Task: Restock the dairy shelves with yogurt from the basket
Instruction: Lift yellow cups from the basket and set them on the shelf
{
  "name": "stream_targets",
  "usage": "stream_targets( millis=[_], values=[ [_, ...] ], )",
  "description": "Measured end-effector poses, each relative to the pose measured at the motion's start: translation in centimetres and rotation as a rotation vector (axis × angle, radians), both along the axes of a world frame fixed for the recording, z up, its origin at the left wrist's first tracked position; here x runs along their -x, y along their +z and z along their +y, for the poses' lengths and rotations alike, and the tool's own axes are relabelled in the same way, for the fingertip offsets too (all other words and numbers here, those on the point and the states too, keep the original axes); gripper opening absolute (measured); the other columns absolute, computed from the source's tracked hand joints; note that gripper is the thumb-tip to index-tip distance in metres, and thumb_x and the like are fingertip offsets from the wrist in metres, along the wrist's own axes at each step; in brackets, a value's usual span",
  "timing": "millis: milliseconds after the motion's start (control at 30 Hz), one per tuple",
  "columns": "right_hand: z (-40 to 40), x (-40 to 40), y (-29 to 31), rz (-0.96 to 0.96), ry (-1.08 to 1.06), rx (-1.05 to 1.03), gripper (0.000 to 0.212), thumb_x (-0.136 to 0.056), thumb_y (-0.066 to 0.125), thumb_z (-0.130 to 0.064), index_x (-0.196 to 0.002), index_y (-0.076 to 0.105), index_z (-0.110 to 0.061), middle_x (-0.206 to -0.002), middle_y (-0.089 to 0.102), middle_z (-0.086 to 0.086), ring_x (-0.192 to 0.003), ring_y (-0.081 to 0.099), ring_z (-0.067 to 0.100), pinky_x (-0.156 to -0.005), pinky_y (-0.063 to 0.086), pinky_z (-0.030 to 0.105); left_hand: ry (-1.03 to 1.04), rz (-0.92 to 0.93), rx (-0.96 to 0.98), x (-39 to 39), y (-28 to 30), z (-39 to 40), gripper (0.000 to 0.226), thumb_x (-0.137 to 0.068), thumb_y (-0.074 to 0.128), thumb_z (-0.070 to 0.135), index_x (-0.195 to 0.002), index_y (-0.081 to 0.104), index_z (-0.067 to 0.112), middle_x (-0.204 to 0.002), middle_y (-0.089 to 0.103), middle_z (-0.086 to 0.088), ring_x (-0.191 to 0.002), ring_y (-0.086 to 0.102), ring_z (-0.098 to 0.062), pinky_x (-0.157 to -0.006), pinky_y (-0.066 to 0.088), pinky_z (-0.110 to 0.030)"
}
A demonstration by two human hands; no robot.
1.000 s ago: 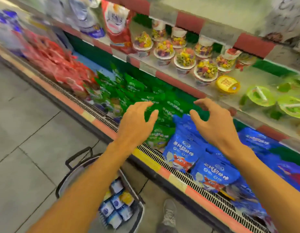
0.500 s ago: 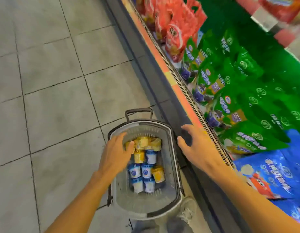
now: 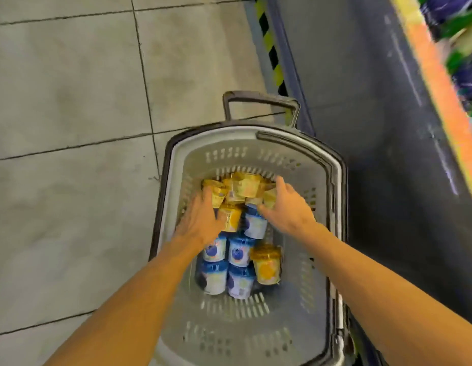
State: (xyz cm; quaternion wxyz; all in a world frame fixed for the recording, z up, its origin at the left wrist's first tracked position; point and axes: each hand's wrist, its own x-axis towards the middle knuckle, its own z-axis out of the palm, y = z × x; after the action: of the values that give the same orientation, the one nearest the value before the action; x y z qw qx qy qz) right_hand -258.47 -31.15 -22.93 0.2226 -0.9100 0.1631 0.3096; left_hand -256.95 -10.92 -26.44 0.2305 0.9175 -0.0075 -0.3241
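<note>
Reaching down into the grey basket [image 3: 327,196], your left hand [image 3: 200,223] lies at about 9 o'clock of the yogurt pile, its fingers spread and laid over a yellow yogurt cup [image 3: 229,219], with the fingertips up against the heap of yellow cups [image 3: 243,187] at the basket's 12 o'clock end. Whether it actually grips a cup, you cannot tell; the fingers look fairly straight. Just below that hand, toward 6 o'clock, stand the blue-and-white yogurt cups [image 3: 239,252], each showing a dark round blueberry-like mark; any writing on them is too blurred to read. One more yellow-lidded cup [image 3: 266,265] stands touching them on the 3 o'clock side. Your right hand [image 3: 287,207] comes in at 3 o'clock of the pile, fingers extended and loosely spread against the yellow cups, thumb near a blue cup's top. The basket sits on the tiled floor [image 3: 71,101] beside the dark chiller base [image 3: 375,101].
</note>
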Motion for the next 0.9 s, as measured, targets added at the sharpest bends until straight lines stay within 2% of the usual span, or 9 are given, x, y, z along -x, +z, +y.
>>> stream_targets(
  millis=[100,133,233,300,400,500,633,700,900],
  values=[
    [0.5,-1.5,-5.8,0.05,-0.04,-0.014,0.091,-0.091,0.064,-0.053,-0.156,0.013,-0.015,-0.146,0.043,0.02,-0.127,0.047,0.042,-0.094,0.046,0.047,0.014,0.01,0.009,-0.9,-5.9,-0.1,0.068,-0.079,0.054,0.044,-0.141,0.032,0.027,-0.121,0.05,-0.02,-0.113,0.052,-0.042,-0.09,0.049,-0.053],
    [0.5,-2.3,-6.0,0.05,-0.06,-0.021,0.092,-0.091,0.064,-0.053,-0.156,0.013,-0.013,-0.143,0.045,0.022,-0.126,0.048,0.042,-0.094,0.046,0.047,0.015,0.019,0.001,-1.5,-5.9,-0.4,0.068,-0.08,0.055,0.043,-0.141,0.031,0.025,-0.121,0.049,-0.021,-0.114,0.051,-0.043,-0.092,0.048,-0.052],
    [1.1,-3.8,-9.9,0.0,-0.083,-0.013,0.092,-0.091,0.063,-0.055,-0.157,0.014,-0.012,-0.14,0.051,0.024,-0.126,0.049,0.042,-0.095,0.046,0.045,0.049,0.007,-0.012,-2.0,-9.9,-1.2,0.071,-0.087,0.063,0.03,-0.146,0.024,0.019,-0.132,0.044,-0.025,-0.121,0.047,-0.046,-0.098,0.044,-0.052],
    [1.7,-4.6,-12.4,-0.04,-0.066,0.028,0.092,-0.089,0.06,-0.061,-0.156,0.016,-0.016,-0.138,0.054,0.023,-0.128,0.049,0.042,-0.098,0.046,0.047,0.071,-0.058,-0.028,-2.1,-12.8,-1.9,0.076,-0.089,0.064,0.031,-0.15,0.02,0.019,-0.136,0.042,-0.025,-0.124,0.045,-0.045,-0.099,0.044,-0.053],
    [2.3,-5.4,-13.8,-0.057,-0.032,0.13,0.091,-0.088,0.052,-0.071,-0.155,0.021,-0.018,-0.136,0.057,0.02,-0.129,0.048,0.041,-0.1,0.043,0.047,0.062,-0.133,-0.18,-2.3,-14.2,-3.4,0.078,-0.093,0.063,0.038,-0.154,0.017,0.02,-0.138,0.037,-0.026,-0.126,0.039,-0.042,-0.101,0.04,-0.048],
    [2.4,-5.6,-14.8,-0.046,-0.041,0.192,0.086,-0.088,0.048,-0.074,-0.152,0.028,-0.02,-0.139,0.055,0.021,-0.134,0.042,0.042,-0.107,0.033,0.05,0.017,-0.241,-0.336,-2.0,-15.2,-4.4,0.063,-0.091,0.064,0.042,-0.142,0.034,0.018,-0.129,0.043,-0.024,-0.116,0.043,-0.036,-0.096,0.042,-0.041],
    [1.8,-5.6,-15.4,-0.109,-0.114,0.113,0.073,-0.086,0.058,-0.068,-0.141,0.043,-0.023,-0.136,0.058,0.018,-0.134,0.041,0.041,-0.108,0.029,0.051,-0.026,-0.373,-0.45,-2.1,-16.5,-4.1,0.041,-0.082,0.077,0.029,-0.114,0.053,0.018,-0.105,0.055,-0.02,-0.093,0.052,-0.033,-0.079,0.047,-0.039],
    [1.1,-5.0,-15.3,-0.145,-0.143,0.074,0.071,-0.084,0.062,-0.066,-0.14,0.046,-0.025,-0.135,0.059,0.016,-0.132,0.042,0.042,-0.107,0.03,0.051,-0.046,-0.42,-0.425,-1.7,-16.3,-3.8,0.041,-0.081,0.079,0.028,-0.111,0.054,0.017,-0.103,0.055,-0.021,-0.092,0.052,-0.035,-0.079,0.048,-0.041],
    [0.1,-3.2,-11.6,-0.301,-0.299,-0.095,0.063,-0.08,0.07,-0.061,-0.13,0.051,-0.028,-0.119,0.068,0.003,-0.115,0.058,0.03,-0.099,0.044,0.045,0.046,-0.394,-0.142,-1.7,-10.7,-3.2,0.049,-0.092,0.065,0.04,-0.132,0.045,0.022,-0.124,0.045,-0.021,-0.114,0.042,-0.036,-0.096,0.041,-0.044]
  ],
)
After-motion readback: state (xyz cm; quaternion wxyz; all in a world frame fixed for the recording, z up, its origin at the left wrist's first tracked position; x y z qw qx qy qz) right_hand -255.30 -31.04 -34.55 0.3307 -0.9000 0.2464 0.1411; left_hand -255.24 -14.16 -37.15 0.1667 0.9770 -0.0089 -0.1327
